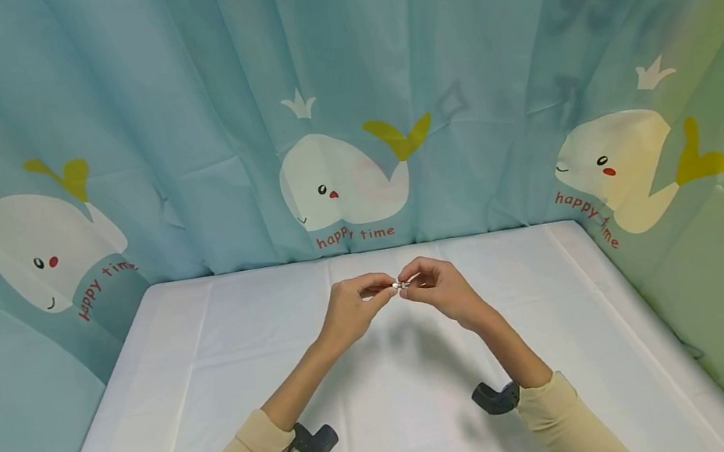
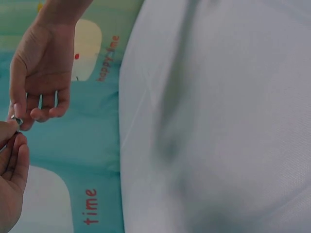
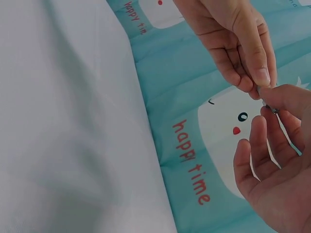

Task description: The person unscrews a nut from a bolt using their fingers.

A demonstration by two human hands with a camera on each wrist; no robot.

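Note:
A small silvery metal piece [image 1: 401, 284], too small to name more exactly, is held above the white table between both hands. From the left, the left hand [image 1: 351, 307] pinches one end between thumb and fingertips. The right hand [image 1: 445, 290] pinches the other end, so the fingertips of the two hands nearly meet. In the left wrist view the metal piece [image 2: 17, 120] shows only as a glint at the left edge. Fingers cover much of the metal piece [image 3: 272, 109] in the right wrist view, where the right hand's other fingers are loosely bent.
A white cloth covers the table [image 1: 234, 404], and the hands' shadows fall on it. Behind and at both sides hangs a blue-green curtain [image 1: 471, 19] with printed whales. Dark curved devices [image 1: 315, 440] are worn at both wrists by the beige sleeves.

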